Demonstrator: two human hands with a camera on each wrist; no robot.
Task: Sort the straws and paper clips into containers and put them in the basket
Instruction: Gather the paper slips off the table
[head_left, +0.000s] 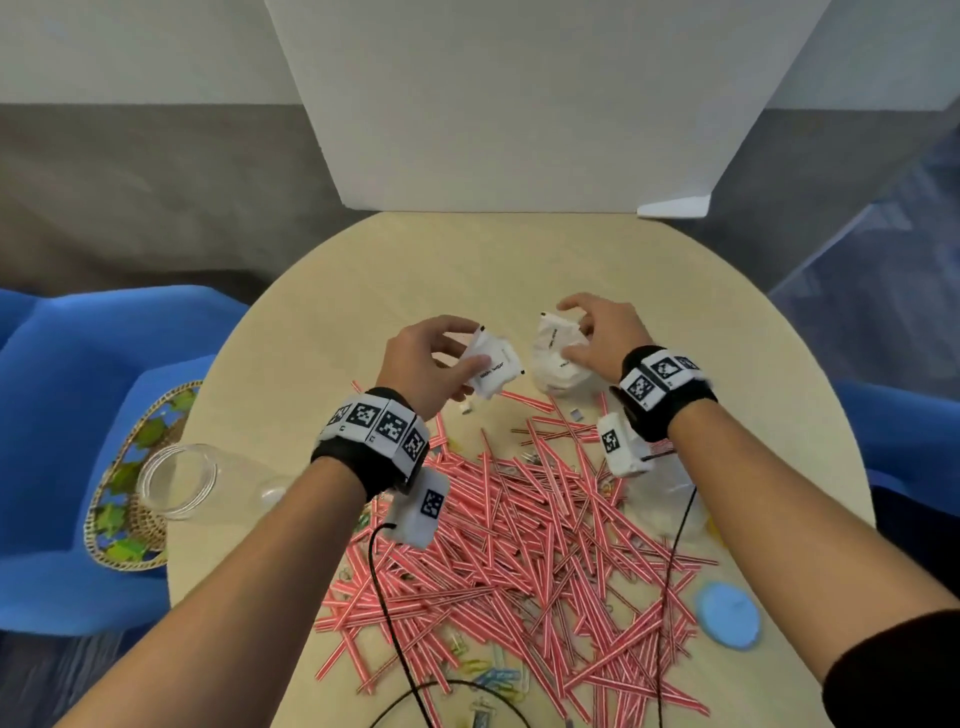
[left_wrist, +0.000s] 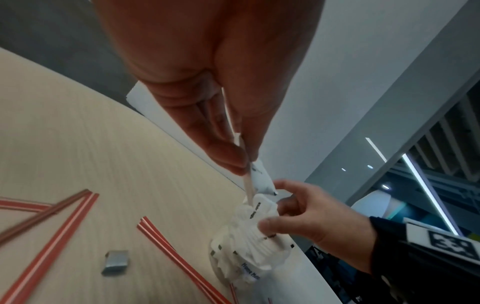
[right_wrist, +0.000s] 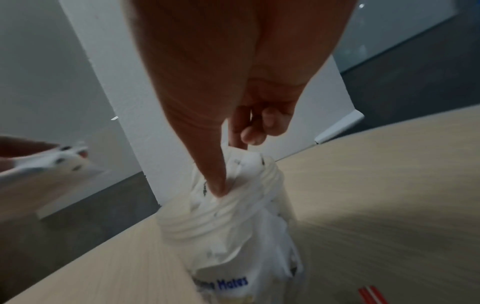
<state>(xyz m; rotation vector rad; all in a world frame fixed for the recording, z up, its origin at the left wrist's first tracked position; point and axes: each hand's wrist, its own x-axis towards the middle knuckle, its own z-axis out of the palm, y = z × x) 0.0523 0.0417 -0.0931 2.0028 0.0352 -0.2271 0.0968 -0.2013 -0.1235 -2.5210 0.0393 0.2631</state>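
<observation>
Nearest us, red-striped straws (head_left: 519, 545) and paper clips (head_left: 488, 675) lie heaped on the table (head_left: 727, 312), while beyond them our left hand (head_left: 426, 364) pinches white packets (head_left: 491, 366) and our right hand (head_left: 602, 335) presses more into a clear jar (right_wrist: 233, 226).

The head view looks steeply down over the round table (head_left: 519, 249); both wrist views look close along the fingers, sharing the packet-stuffed jar (right_wrist: 233, 226) near the table's far edge.
</observation>
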